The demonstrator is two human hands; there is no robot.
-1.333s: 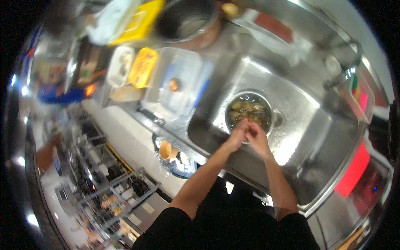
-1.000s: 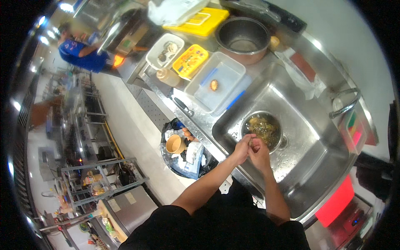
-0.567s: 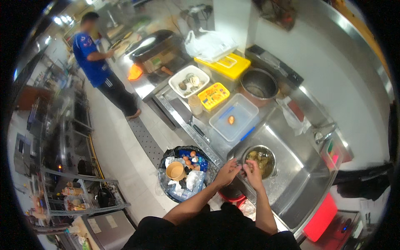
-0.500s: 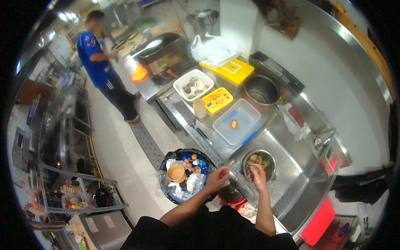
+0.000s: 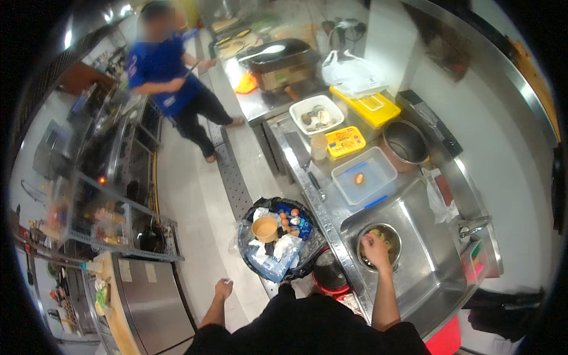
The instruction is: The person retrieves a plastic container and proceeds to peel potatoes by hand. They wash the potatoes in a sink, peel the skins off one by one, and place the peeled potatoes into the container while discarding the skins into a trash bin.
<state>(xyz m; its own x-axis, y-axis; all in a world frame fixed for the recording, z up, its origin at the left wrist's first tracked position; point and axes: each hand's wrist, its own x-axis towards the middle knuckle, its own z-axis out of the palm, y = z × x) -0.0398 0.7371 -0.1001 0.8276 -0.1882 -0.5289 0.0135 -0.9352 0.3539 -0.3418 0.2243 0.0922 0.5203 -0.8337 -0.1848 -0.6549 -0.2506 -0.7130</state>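
1. The metal bowl [image 5: 400,246] sits inside the sink [image 5: 435,269], right of centre in the frame and toward the sink's near left corner; pale, yellowish pieces of food [image 5: 387,236] lie in it, too blurred to tell their kind.
2. The right hand [image 5: 377,249] is directly over the bowl, covering its middle, fingers pointing down to the left; whether they are closed on a piece cannot be told, since the hand hides them.
3. The left hand [image 5: 223,289] is at the lower left of the frame, well apart from the right hand and from the bowl; its fingers are curled, with something small and whitish at the tips, too small to name; how firmly they close on it cannot be told.
4. Between the two hands stands a bin [image 5: 266,202] lined with a black bag; a brown paper cup [image 5: 264,229] and eggshells [image 5: 286,223] lie in it.
5. Above the bowl in the frame, on the table [image 5: 330,205], a clear tub [image 5: 378,168] holds one small brown piece; beyond it are a yellow tub [image 5: 346,143], a white tray [image 5: 303,123] and a dark pot [image 5: 407,142]; a person in a blue shirt [image 5: 163,71] stands at the upper left.
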